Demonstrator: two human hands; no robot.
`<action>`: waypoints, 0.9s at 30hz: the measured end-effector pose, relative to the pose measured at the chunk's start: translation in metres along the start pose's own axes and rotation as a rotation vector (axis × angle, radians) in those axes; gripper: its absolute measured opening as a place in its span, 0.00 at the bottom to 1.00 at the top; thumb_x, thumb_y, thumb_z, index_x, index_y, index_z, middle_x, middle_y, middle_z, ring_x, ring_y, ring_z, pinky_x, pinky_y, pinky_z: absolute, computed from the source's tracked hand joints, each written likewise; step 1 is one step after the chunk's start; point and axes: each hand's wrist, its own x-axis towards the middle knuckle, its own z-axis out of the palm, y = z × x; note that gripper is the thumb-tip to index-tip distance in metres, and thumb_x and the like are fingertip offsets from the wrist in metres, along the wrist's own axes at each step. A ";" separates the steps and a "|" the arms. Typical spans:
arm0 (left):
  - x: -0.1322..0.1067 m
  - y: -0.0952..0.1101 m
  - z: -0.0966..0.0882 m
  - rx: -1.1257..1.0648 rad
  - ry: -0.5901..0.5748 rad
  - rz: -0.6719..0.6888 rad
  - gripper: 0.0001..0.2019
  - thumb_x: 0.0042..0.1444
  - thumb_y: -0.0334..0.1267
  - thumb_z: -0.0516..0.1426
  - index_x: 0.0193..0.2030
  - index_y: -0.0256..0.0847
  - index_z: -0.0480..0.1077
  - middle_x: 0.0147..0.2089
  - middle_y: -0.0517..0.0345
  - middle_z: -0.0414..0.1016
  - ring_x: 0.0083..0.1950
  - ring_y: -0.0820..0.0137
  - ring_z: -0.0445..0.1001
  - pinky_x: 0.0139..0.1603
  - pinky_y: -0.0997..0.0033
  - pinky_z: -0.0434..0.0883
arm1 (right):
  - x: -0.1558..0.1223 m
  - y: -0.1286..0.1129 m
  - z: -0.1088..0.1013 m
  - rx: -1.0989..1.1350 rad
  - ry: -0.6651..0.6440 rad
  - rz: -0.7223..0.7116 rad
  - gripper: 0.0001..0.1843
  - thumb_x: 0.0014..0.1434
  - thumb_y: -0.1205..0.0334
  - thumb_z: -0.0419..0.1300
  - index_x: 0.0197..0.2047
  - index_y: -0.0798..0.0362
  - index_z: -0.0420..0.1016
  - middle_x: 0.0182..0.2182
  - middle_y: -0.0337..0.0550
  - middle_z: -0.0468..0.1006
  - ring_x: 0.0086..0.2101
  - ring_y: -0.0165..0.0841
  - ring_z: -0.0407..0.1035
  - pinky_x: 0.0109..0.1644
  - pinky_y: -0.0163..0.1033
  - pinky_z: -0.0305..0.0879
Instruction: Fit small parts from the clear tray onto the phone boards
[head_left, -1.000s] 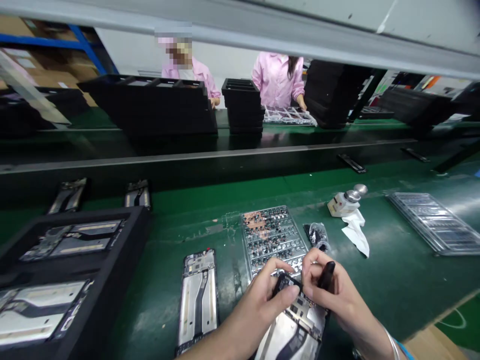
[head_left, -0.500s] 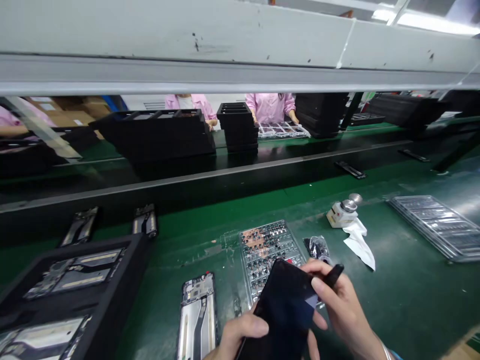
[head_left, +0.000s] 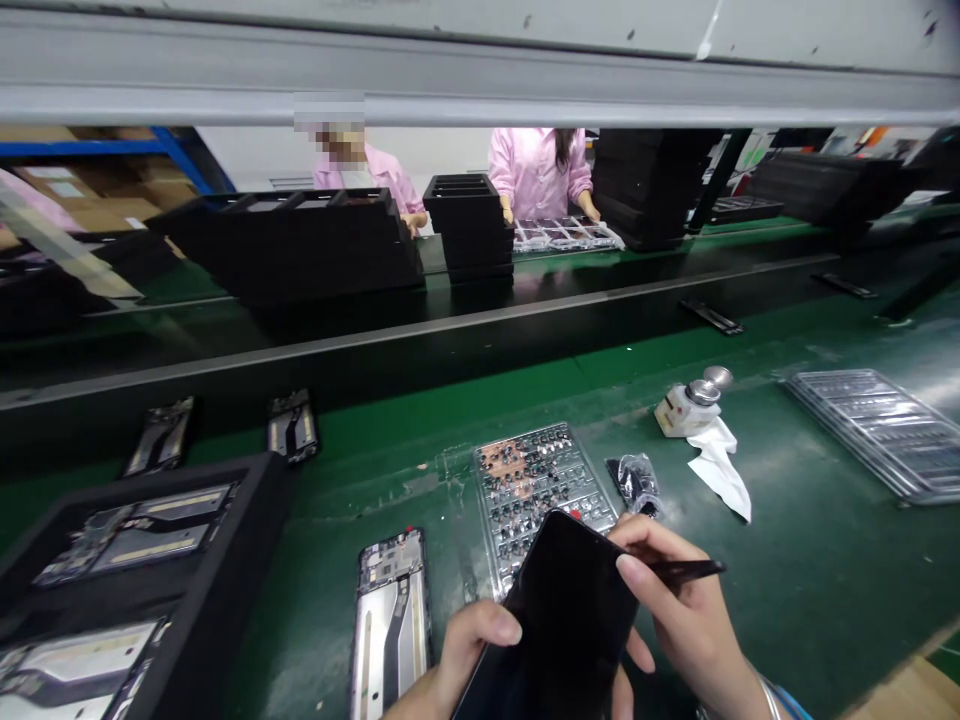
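Note:
Both my hands hold a phone (head_left: 559,620) at the bottom middle, its black glass screen turned up toward me. My left hand (head_left: 469,650) grips its left edge with the thumb on the glass. My right hand (head_left: 675,625) holds the right edge and also pinches a thin black tool (head_left: 686,570) that points right. Just behind the phone lies a clear plastic tray of small parts (head_left: 536,480). An open phone frame (head_left: 390,625) lies flat on the green mat to the left of my hands.
A black tray with phone frames (head_left: 135,560) fills the lower left. Two more frames (head_left: 292,425) lie behind it. A white dispenser (head_left: 686,405) with a cloth (head_left: 724,465), a small bag (head_left: 636,482) and clear trays (head_left: 881,430) sit right. Two people in pink work beyond the conveyor.
The phone was flipped from its open back to its black screen side and raised. The black tool in my right hand swung from upright to pointing right.

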 end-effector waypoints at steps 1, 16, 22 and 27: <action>-0.001 0.002 0.000 0.008 0.016 0.012 0.06 0.43 0.28 0.57 0.18 0.36 0.70 0.21 0.56 0.72 0.28 0.67 0.70 0.34 0.71 0.62 | 0.000 0.000 0.000 0.004 0.000 -0.003 0.12 0.59 0.54 0.54 0.32 0.54 0.70 0.25 0.40 0.67 0.26 0.30 0.62 0.28 0.36 0.58; 0.015 -0.013 0.009 -0.010 -0.186 -0.119 0.26 0.38 0.52 0.56 0.37 0.29 0.74 0.31 0.45 0.75 0.35 0.57 0.73 0.32 0.68 0.64 | 0.000 -0.001 0.002 0.041 -0.008 0.044 0.12 0.59 0.53 0.54 0.30 0.53 0.66 0.21 0.35 0.63 0.20 0.25 0.59 0.23 0.31 0.53; 0.029 -0.015 0.032 0.079 -0.206 -0.152 0.26 0.52 0.54 0.51 0.34 0.27 0.74 0.22 0.50 0.70 0.18 0.75 0.63 0.19 0.77 0.52 | 0.014 -0.004 -0.025 -0.111 0.125 -0.031 0.11 0.58 0.53 0.54 0.34 0.53 0.70 0.26 0.39 0.69 0.28 0.30 0.63 0.30 0.33 0.59; 0.035 0.023 0.021 0.228 0.207 0.229 0.17 0.50 0.35 0.60 0.48 0.35 0.69 0.33 0.55 0.75 0.31 0.74 0.71 0.32 0.78 0.65 | 0.026 0.020 -0.084 -0.738 0.394 0.021 0.16 0.55 0.52 0.56 0.44 0.51 0.70 0.34 0.44 0.75 0.33 0.38 0.69 0.36 0.39 0.62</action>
